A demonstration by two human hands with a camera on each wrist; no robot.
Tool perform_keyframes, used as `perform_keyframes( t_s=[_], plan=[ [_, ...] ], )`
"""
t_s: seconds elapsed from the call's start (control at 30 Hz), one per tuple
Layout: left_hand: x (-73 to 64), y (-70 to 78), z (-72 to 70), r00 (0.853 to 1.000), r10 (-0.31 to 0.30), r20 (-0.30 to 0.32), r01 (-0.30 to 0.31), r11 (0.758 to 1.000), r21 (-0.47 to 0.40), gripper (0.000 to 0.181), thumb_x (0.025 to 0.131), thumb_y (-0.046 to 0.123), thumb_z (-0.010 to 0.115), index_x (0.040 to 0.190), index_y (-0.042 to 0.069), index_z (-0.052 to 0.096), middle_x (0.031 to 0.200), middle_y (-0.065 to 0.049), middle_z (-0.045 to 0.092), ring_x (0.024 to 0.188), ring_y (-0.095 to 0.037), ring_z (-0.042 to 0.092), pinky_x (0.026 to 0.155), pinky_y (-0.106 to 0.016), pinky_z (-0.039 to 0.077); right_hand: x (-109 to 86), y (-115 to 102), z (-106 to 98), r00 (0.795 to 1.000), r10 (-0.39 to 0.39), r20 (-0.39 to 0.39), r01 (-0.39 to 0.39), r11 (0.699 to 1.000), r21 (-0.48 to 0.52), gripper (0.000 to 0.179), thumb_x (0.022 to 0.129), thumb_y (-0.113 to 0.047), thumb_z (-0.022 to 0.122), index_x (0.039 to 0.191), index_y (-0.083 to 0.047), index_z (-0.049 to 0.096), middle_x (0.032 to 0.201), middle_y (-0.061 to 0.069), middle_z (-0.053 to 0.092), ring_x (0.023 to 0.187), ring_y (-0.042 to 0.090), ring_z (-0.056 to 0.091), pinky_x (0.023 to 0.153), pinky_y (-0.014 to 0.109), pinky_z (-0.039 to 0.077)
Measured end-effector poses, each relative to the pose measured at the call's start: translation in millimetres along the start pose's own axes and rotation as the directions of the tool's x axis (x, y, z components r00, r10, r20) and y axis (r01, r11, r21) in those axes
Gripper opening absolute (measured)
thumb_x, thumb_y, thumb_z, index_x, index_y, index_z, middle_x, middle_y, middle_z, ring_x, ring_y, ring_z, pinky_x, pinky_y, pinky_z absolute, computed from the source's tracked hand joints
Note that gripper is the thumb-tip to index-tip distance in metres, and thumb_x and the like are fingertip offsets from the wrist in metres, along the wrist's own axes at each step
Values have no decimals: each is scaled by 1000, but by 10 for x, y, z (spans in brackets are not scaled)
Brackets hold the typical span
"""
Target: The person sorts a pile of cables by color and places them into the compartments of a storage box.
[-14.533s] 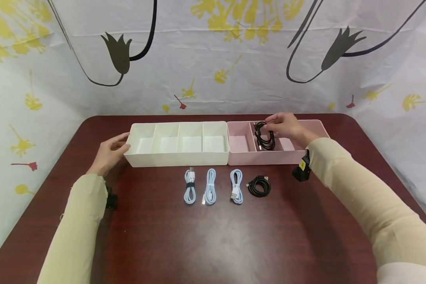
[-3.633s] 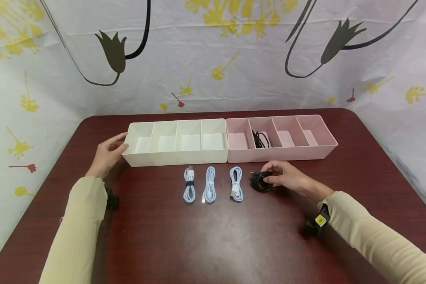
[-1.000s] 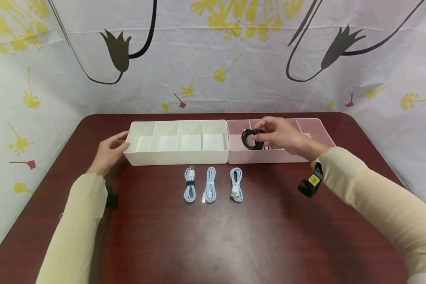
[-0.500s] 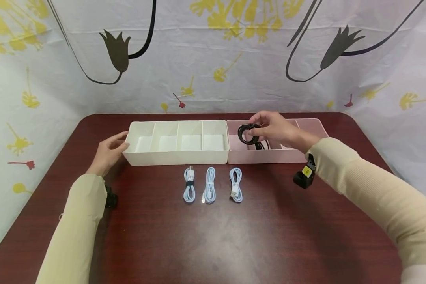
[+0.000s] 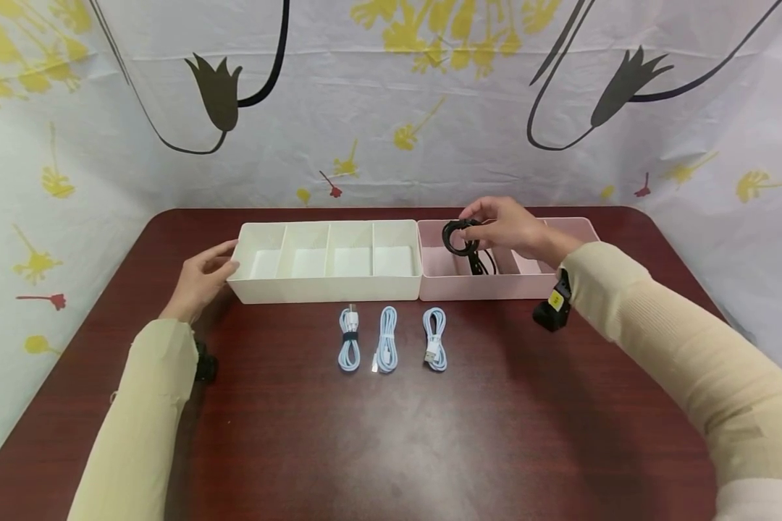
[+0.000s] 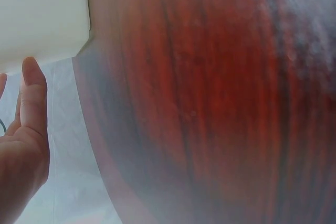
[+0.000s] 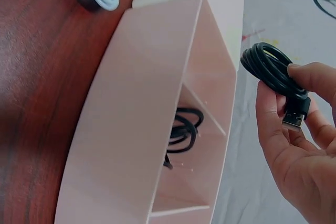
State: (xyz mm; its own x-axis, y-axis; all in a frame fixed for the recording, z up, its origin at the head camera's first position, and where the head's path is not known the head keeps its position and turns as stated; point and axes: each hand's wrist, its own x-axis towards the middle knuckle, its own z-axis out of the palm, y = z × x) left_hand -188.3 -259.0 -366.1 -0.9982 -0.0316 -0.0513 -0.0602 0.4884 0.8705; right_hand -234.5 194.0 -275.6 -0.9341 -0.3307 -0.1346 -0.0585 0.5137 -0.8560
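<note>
My right hand (image 5: 505, 228) pinches a coiled black USB cable (image 7: 273, 72) between thumb and fingers, with its metal plug (image 7: 292, 121) hanging down. The coil is held above the pink divided box (image 5: 489, 289), over its left part. Inside the second compartment from the left lies another black cable (image 7: 184, 129), partly hidden by the front wall. My left hand (image 5: 198, 282) rests its fingertips against the left end of the white divided box (image 5: 326, 291). In the left wrist view, a straight finger (image 6: 34, 95) touches that box's end wall.
Three light-blue coiled cables lie on the dark red table in front of the boxes: one with a black strap (image 5: 349, 340), one in the middle (image 5: 387, 340) and one at right (image 5: 434, 340). A patterned sheet (image 5: 339, 94) hangs behind.
Since 3.6 s ago, the right hand has lifted the black cable off the table to above the pink box. In the last second it rose and shifted slightly back. The left hand stays put.
</note>
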Motion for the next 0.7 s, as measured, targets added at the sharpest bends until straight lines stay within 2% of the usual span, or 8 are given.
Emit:
perform_keyframes(
  t_s=[0.13, 0.43, 0.7],
  plan=[
    [1, 0, 5, 1000, 5, 0, -5, 1000, -2, 54, 91, 36, 46, 139, 16, 32, 127, -20, 40, 108, -28, 42, 88, -46, 37, 47, 22, -46, 1000, 26, -8, -26, 1000, -5, 25, 82, -3, 59, 104, 5, 51, 77, 3, 53, 63, 10, 52, 61, 28, 48],
    [2, -2, 7, 1000, 7, -4, -7, 1000, 7, 53, 91, 36, 46, 138, 16, 33, 126, -20, 41, 107, -26, 42, 87, -45, 38, 143, 68, -20, 1000, 23, 7, -23, 1000, 2, 26, 81, -2, 60, 104, 6, 51, 74, 4, 52, 54, 11, 50, 55, 23, 46],
    [-9, 8, 9, 1000, -3, -4, 3, 1000, -5, 54, 90, 36, 46, 139, 16, 32, 126, -20, 40, 108, -27, 41, 88, -46, 37, 217, 96, 79, 998, 59, 21, -59, 998, 35, 27, 81, -2, 61, 104, 6, 51, 79, 6, 54, 61, 10, 57, 58, 23, 49]
  ],
)
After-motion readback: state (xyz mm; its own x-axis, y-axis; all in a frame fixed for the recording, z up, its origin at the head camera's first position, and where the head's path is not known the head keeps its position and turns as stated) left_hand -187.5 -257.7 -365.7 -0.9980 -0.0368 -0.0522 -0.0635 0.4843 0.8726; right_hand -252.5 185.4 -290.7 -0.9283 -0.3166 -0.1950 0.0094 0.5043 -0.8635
